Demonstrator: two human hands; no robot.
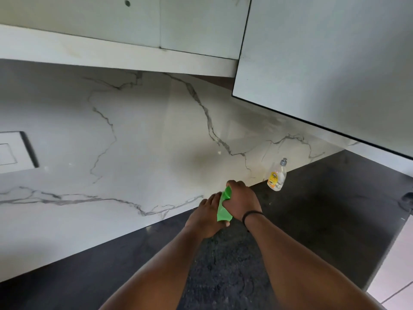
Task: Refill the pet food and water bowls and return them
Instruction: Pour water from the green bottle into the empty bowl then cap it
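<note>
A bright green plastic object [224, 209] is held between both hands above the dark countertop [324, 209], close to the marble backsplash. My right hand [242, 201] wraps around its top end, a black band on the wrist. My left hand [206, 217] grips it from the left side and below. Most of the green object is hidden by my fingers, so I cannot tell what it is. No pet bowl, food or water is in view.
A clear pump bottle [277, 175] with a yellow-orange label stands on the counter against the backsplash, right of my hands. An open white cabinet door [324, 63] hangs above on the right. A white wall plate [13, 151] sits at the far left.
</note>
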